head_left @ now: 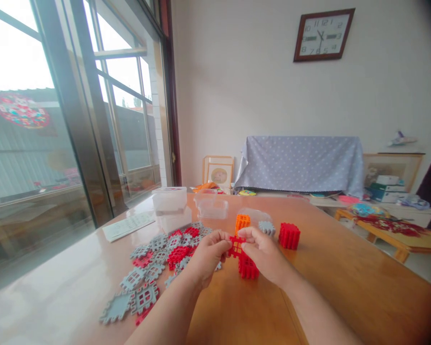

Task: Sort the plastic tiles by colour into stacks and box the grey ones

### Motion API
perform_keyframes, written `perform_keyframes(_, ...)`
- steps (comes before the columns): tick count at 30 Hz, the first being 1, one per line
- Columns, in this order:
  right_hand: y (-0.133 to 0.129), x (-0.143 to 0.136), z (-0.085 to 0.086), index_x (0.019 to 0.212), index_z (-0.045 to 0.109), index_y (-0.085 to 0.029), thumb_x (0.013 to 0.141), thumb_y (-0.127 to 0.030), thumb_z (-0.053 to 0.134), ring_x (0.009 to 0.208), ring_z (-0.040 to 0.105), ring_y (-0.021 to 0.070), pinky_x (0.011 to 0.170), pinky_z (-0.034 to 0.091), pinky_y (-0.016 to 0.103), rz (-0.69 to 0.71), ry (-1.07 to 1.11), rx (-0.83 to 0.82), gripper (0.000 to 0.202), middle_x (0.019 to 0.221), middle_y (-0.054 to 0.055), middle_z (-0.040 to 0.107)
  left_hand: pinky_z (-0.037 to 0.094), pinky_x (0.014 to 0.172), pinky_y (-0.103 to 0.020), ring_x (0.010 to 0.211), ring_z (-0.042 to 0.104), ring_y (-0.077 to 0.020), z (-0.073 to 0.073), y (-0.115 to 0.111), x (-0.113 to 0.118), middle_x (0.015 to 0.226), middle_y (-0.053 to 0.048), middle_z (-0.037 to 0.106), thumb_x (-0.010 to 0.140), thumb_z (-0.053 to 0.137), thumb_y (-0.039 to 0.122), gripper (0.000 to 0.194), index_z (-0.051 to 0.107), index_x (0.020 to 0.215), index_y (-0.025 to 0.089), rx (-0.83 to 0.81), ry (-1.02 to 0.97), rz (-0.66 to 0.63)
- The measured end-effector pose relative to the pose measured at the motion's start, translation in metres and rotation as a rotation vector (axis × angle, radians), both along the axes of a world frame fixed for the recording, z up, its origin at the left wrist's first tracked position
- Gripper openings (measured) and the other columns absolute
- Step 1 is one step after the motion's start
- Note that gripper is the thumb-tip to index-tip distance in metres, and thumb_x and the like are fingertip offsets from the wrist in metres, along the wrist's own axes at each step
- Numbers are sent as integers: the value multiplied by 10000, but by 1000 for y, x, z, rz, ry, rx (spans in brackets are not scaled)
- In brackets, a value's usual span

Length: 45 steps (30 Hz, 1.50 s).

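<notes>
Left hand and right hand both pinch red notched plastic window tile near red notched plastic stack; finger slip may drop tile, topple stack.

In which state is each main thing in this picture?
Left hand: pinching red window piece
Right hand: pinching it too
Red window piece: held by both hands
Loose gray and red pieces: spread, overlapping
Red block at right: standing, not held
Orange block: standing, partly hidden
Printed sheet: lying flat
Polka-dot cloth: draped
Wall clock: hanging, about half past ten
</notes>
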State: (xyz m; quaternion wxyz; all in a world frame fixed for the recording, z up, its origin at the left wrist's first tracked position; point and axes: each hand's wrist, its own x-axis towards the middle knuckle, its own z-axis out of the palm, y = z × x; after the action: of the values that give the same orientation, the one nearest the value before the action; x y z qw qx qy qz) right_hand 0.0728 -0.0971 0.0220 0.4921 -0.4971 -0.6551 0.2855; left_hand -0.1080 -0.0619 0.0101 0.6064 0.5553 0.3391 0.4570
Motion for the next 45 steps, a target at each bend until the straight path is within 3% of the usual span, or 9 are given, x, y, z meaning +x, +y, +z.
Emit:
perform_keyframes(3,-3,1,3,1263,629,-252,800,-241,654,1240,564,272,1063,444,442,-24,-268,197,464,1324,76,627,319,547,-225,574,482,-96,-3,3,0,646,12,574,763,707,285,158,623,829,169,-12,-27,-4)
perform_keyframes(7,-5,3,4,1335,611,-254,784,-228,699,1265,561,287,1100,431,454,-19,-441,272,559,1328,91,638,326,550,-217,552,474,-82,-5,5,0,634,21,570,774,726,297,177,624,839,167,-53,-51,-63)
perform_keyframes(14,4,29,-3,1323,642,-229,790,-262,704,1198,620,283,1082,451,455,-29,-455,110,538,1269,104,687,403,629,-221,681,614,-112,1,3,-2,806,-28,681,744,781,308,306,626,968,168,-124,-69,-12)
perform_keyframes(20,14,51,-21,1328,634,-219,744,-265,756,1182,653,288,1058,470,450,54,-382,-87,598,1271,120,701,407,646,-228,691,614,-108,5,3,-7,879,-62,716,779,735,324,257,630,945,159,-116,-8,87)
perform_keyframes(33,12,49,-21,1258,677,-223,723,-343,796,1165,654,304,1047,469,440,90,-509,-160,560,1270,107,702,364,592,-220,632,555,-107,3,7,-6,729,4,638,728,719,271,199,612,869,180,-63,104,101)
perform_keyframes(36,14,52,-22,1286,663,-233,771,-413,761,1214,622,312,1066,452,453,61,-511,-149,555,1316,109,676,372,602,-242,635,544,-130,-6,16,-8,735,5,632,741,683,259,176,624,892,190,38,233,155)
perform_keyframes(42,25,53,-27,1227,684,-219,852,-361,664,1153,652,291,1042,472,457,-46,-422,-30,402,1219,111,717,388,803,-330,860,570,-238,-21,24,-13,842,-59,677,773,608,188,75,671,776,228,578,809,269)
perform_keyframes(45,27,49,-28,1228,682,-222,871,-355,641,1141,658,285,1033,477,460,-86,-403,10,384,1197,108,725,370,869,-395,960,542,-302,-23,20,-10,917,-103,673,779,633,223,81,705,746,242,686,1008,271)
